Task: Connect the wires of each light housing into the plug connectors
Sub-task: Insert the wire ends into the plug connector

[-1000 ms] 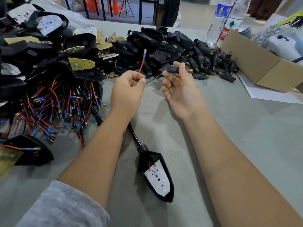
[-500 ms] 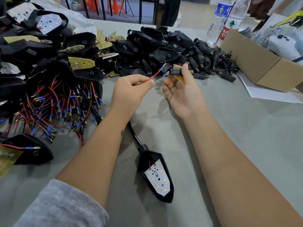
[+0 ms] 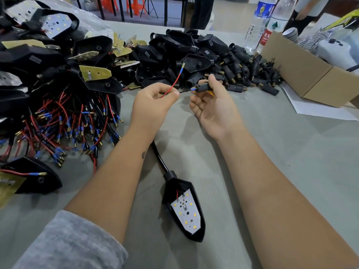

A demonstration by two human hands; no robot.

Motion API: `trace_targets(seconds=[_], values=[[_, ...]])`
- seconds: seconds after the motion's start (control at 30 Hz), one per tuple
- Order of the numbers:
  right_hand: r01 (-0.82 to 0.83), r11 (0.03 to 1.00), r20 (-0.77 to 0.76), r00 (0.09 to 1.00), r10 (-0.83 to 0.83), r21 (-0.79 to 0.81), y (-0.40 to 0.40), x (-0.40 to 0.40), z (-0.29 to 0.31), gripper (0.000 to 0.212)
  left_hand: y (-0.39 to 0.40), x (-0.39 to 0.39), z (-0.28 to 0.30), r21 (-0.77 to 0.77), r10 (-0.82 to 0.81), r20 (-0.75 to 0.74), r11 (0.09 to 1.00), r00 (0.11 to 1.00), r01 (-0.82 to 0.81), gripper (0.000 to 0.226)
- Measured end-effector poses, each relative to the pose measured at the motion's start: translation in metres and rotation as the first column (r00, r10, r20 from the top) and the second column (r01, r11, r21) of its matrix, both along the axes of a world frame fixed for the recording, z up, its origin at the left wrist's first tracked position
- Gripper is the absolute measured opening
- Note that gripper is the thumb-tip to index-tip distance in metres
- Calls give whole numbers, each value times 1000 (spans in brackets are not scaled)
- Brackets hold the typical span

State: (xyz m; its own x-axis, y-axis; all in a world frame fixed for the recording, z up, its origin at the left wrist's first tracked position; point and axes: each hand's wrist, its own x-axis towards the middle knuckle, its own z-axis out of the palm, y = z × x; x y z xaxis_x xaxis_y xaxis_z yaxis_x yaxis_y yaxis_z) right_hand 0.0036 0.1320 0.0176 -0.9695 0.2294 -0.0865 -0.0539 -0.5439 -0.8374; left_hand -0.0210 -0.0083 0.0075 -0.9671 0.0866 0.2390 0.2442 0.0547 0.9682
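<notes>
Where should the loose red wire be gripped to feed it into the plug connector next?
Pinch the red wire just below its blue sleeve, coming from the left hand side. Its free end sticks up and away with the gold tip bare, while the plug connector sits in the right hand.

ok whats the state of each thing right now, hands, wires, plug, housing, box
left hand: pinching the red and black wires
right hand: holding the plug connector between thumb and fingers
red wire: free, tip pointing up, not plugged in
black wire: blue end at the plug connector's mouth
plug connector: lifted off the table
light housing: lying on the table, LED board facing up
cardboard box: open
</notes>
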Motion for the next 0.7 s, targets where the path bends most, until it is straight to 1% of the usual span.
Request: trace_targets(seconds=[0.13,0.3,0.37,0.43,0.53,0.6,0.7], values=[[-9,998,-25,1000,10,67,-1,0,-2,20,-1,-2,-1,-12,20,6,1000,1000,-19,16],[-26,974,-61,997,41,225,-5,1,-4,16,2,1,5,-11,-50,62,999,997,51,20],[-62,944,-77,993,92,323,-8,2,-5,12,6,3,6,27,-63,112,998,992,60,18],[-87,895,-85,987,138,438,-10,3,-5,11,9,4,7,107,-76,183,993,980,57,15],[-94,828,-85,982,168,553,-12,3,-6,14,10,5,7,126,-82,204,990,975,57,17],[-109,825,-64,983,172,554,-13,3,-6,18,10,6,7,113,-74,203,992,976,52,17],[-113,881,-12,991,133,459,-13,1,-5,30,9,6,7,100,-65,201,994,978,45,14]])
